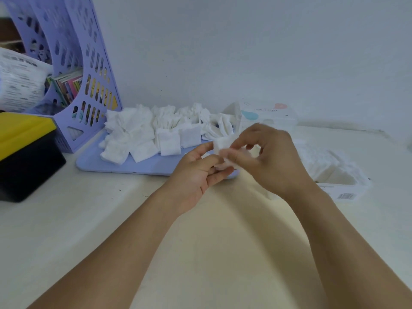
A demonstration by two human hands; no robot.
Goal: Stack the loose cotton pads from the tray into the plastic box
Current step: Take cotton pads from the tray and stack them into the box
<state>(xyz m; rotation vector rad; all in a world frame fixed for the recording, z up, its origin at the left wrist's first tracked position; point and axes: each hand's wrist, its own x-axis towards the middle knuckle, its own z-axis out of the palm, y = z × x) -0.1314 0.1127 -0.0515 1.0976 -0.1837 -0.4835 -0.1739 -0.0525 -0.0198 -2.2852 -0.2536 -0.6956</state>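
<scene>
Head view, left to right. A black box with a yellow lid (24,139) stood beside a perforated lilac file rack (89,90). Soft, crumpled white cotton pads (142,132) lay heaped on a smooth lilac tray (124,162). The left hand (200,172) and right hand (265,155), fingers curled, together pinched one square cotton pad (223,150) above the tray's near right corner. At right, the clear plastic box (338,177) held stacked pads.

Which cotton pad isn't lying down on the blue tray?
The cotton pad held up between the left hand and right hand. All the other pads lie piled on the tray.
</scene>
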